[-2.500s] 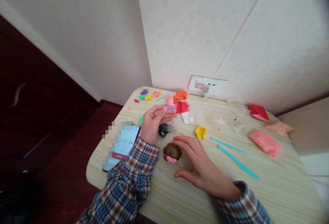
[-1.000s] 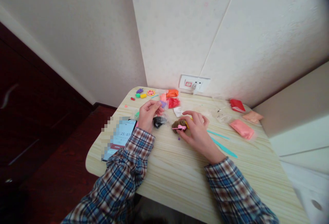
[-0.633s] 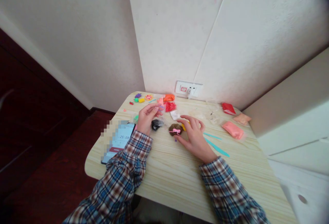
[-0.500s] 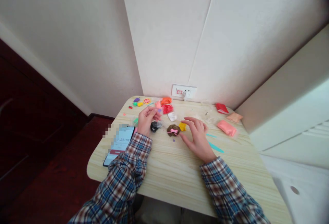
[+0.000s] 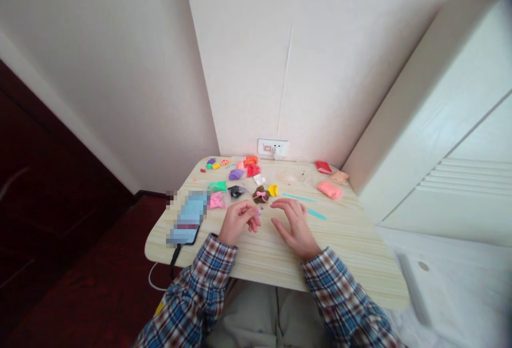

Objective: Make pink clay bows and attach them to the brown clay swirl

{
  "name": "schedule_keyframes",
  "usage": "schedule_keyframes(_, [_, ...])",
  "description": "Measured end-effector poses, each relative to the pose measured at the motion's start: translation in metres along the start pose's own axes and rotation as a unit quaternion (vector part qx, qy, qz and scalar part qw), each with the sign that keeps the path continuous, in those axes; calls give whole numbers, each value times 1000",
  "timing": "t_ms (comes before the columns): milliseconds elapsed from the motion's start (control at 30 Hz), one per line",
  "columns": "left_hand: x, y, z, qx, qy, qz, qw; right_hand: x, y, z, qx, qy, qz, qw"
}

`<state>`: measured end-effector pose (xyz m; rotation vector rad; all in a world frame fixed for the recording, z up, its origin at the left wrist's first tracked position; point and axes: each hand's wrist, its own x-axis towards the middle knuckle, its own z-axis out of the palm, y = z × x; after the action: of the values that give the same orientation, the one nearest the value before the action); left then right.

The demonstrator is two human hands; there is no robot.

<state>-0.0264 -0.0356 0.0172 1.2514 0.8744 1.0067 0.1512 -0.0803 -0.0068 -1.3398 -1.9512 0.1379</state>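
My left hand (image 5: 239, 220) rests on the light wooden table (image 5: 352, 252) near its front, fingertips pinched on a tiny purple bit of clay (image 5: 259, 211). Just to the right, my right hand (image 5: 293, 224) lies flat with fingers spread and holds nothing. Beyond both hands sits a brown clay ball with a pink bow (image 5: 260, 195), touched by neither. A yellow clay lump (image 5: 273, 190) lies beside it, and a black clay bag (image 5: 236, 191) is to its left.
Bags of clay in pink (image 5: 217, 200), green (image 5: 217, 185), purple (image 5: 236, 174) and red (image 5: 253, 170) lie at the back left. Two teal tools (image 5: 316, 213) and a pink pack (image 5: 330, 189) lie right. A phone (image 5: 189, 217) sits at the left edge, a white cabinet (image 5: 440, 140) stands right.
The view has pulled back. Both hands drew toward the table's front edge. My right hand came off the brown clay ball. My left hand left the purple bag, which now lies on the table.
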Motion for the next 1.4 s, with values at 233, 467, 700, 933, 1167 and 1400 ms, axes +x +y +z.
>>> schedule_keyframes(233, [-2, -14, 13, -13, -26, -3, 1000, -7, -11, -1, 9, -24, -1, 1000])
schedule_keyframes(467, [-2, -16, 6, -23, -89, -55, 994, -6, -9, -1, 32, 2, 40, 999])
schedule_keyframes(700, [-5, -21, 12, -14, -125, -74, 989, -5, -8, 0, 48, -1, 36, 998])
schedule_keyframes(933, [-4, -21, 10, 20, -133, -63, 989, -6, -7, 6, 61, -7, 13, 998])
schedule_keyframes(1167, [1, -26, 4, 41, -137, -76, 987, -9, -10, 9, 90, -7, -9, 996])
schedule_keyframes(1400, [3, -27, 2, 19, -128, -103, 986, -10, -9, 9, 147, 25, -16, 989])
